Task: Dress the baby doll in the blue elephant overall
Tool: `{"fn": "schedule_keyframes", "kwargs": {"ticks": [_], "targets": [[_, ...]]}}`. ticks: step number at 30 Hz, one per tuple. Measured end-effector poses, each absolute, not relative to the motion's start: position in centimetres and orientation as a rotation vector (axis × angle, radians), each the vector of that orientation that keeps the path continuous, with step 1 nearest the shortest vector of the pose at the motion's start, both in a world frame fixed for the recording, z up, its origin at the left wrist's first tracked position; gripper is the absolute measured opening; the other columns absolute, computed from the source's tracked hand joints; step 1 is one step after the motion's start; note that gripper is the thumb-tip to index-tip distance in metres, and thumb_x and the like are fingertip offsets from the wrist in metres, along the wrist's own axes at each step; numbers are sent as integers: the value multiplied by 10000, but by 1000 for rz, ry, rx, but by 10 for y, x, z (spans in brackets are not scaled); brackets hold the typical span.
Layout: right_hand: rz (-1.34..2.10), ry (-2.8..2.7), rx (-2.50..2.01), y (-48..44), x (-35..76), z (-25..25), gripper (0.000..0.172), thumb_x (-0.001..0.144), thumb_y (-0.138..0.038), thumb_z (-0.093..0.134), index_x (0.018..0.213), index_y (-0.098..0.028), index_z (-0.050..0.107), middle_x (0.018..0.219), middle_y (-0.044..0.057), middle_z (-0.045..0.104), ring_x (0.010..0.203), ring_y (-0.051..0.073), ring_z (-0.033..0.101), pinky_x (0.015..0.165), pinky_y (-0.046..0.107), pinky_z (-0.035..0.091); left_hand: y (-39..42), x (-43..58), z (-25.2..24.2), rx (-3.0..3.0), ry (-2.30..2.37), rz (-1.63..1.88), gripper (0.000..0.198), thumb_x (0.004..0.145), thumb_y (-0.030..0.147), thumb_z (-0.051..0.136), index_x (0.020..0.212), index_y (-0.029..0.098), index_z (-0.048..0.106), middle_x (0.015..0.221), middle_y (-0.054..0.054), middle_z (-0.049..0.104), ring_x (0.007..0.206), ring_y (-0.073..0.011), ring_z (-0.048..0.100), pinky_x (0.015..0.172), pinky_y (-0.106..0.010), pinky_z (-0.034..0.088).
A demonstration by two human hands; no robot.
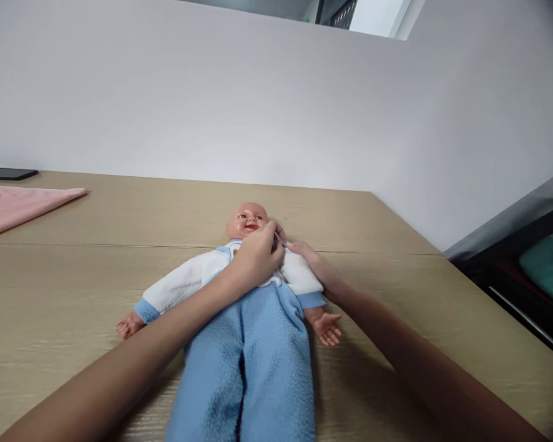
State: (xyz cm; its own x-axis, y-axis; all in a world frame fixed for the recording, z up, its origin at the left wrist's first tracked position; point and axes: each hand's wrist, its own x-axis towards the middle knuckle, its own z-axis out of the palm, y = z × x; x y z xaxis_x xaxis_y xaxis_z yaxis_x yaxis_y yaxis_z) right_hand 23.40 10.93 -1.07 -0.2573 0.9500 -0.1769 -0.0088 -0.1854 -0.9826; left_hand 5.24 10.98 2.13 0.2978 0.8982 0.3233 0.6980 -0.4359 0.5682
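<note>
A baby doll [246, 220] lies on its back on the wooden table [74, 288], head toward the wall. It wears a white top with blue cuffs and a blue fleece overall [249, 362]. My left hand [255, 258] rests on the doll's chest just under the chin, fingers curled and pinched at the collar. My right hand [311, 261] lies on the doll's far shoulder, fingertips meeting the left hand at the neck. What the fingers pinch is hidden. The doll's own small hands [328, 328] lie flat on the table at each side.
A pink cloth [13, 205] lies at the table's far left, with a dark phone [7, 174] behind it by the white wall. To the right, past the table edge, a dark shelf holds a green folded item [548, 267].
</note>
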Motion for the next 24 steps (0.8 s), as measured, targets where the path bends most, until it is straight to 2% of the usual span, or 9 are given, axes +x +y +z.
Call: {"fn": "schedule_keyframes", "kwargs": {"ticks": [2, 3, 4, 8, 12, 16, 19, 21, 24], "targets": [[1502, -1442, -1247, 94, 248, 8, 639, 739, -416, 919, 1309, -267, 671, 1035, 24, 811, 873, 247, 726, 750, 327, 555, 109, 52, 21, 2277, 1478, 874, 189, 989, 46, 581, 1097, 200, 598, 1079, -104, 789, 996, -267, 754, 817, -359, 510], [1429, -1691, -1291, 87, 257, 18, 765, 766, -358, 906, 1470, -306, 610, 1190, 28, 813, 989, 265, 743, 815, 332, 566, 109, 51, 21, 2291, 1496, 869, 210, 976, 31, 579, 1100, 200, 597, 1091, -108, 784, 1006, -272, 748, 817, -363, 507], [1283, -1966, -1340, 80, 266, 27, 812, 797, -307, 866, 1553, -335, 568, 1270, 31, 804, 1046, 286, 747, 847, 345, 565, 108, 50, 20, 2305, 1515, 866, 231, 964, 17, 576, 1105, 199, 595, 1110, -115, 777, 1015, -279, 740, 814, -369, 503], [625, -2495, -1468, 68, 298, 50, 601, 840, -223, 745, 1434, -292, 682, 1231, 46, 816, 1027, 303, 746, 845, 360, 522, 106, 49, 17, 2362, 1557, 852, 255, 957, 6, 550, 1127, 191, 587, 1224, -151, 743, 1053, -302, 715, 805, -393, 495], [419, -2627, -1467, 73, 310, 42, 533, 918, -292, 708, 1447, -253, 657, 1365, 101, 785, 1140, 341, 741, 905, 396, 514, 103, 49, 14, 2403, 1563, 827, 239, 996, 31, 502, 1147, 198, 581, 1251, -151, 733, 1046, -307, 720, 773, -400, 492], [315, -2607, -1478, 81, 316, 23, 492, 954, -357, 707, 1438, -279, 658, 1271, 80, 815, 1049, 337, 759, 852, 404, 497, 102, 49, 14, 2422, 1543, 798, 190, 1020, 91, 515, 1161, 202, 575, 1189, -140, 754, 1009, -311, 740, 766, -404, 508], [331, -2539, -1417, 86, 320, 9, 507, 945, -338, 719, 1442, -276, 644, 1322, 87, 797, 1121, 343, 743, 919, 428, 508, 97, 49, 18, 2430, 1510, 792, 116, 1076, 202, 541, 1189, 202, 571, 1190, -141, 748, 1036, -318, 738, 855, -429, 546], [307, -2484, -1375, 85, 320, 0, 492, 947, -321, 715, 1428, -236, 653, 1347, 122, 773, 1175, 358, 716, 997, 470, 513, 89, 47, 22, 2445, 1474, 817, 164, 1107, 319, 565, 1212, 194, 575, 1259, -163, 719, 1113, -342, 714, 968, -482, 549], [51, -2343, -1349, 72, 311, -11, 504, 966, -315, 701, 1444, -164, 657, 1421, 209, 700, 1286, 422, 640, 1094, 570, 479, 69, 32, 28, 2485, 1403, 914, 294, 1125, 423, 567, 1290, 181, 588, 1382, -185, 660, 1367, -384, 587, 1201, -569, 432]]}}
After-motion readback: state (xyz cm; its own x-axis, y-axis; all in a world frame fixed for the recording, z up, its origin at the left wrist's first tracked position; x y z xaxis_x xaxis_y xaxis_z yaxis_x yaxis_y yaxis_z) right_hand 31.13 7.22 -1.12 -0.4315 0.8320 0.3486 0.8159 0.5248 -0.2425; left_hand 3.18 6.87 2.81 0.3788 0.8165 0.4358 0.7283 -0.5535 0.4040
